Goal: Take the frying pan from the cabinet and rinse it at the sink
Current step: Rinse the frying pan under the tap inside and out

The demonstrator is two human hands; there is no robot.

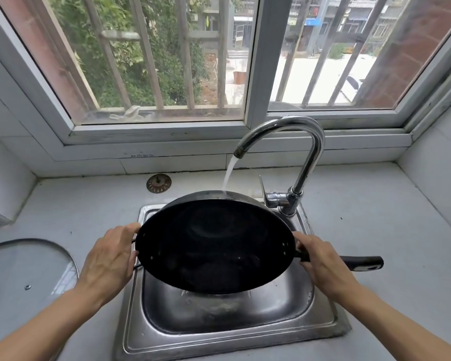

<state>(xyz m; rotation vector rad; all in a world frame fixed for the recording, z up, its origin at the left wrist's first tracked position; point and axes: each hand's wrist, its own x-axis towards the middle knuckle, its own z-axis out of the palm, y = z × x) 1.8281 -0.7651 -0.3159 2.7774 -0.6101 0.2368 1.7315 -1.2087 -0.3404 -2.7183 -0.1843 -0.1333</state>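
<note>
The person holds the black frying pan (214, 246) above the steel sink (229, 324), tipped so its inside faces the camera. The left hand (110, 259) grips the small wire loop handle at the pan's left rim; the right hand (320, 259) curls around the base of the long handle. The tap (292, 142) runs (1 white stream), water landing on the pan's far side. A glass lid (29, 267) lies on the counter (375, 230) to the left, and a sink strainer (158, 183) sits behind the sink.
</note>
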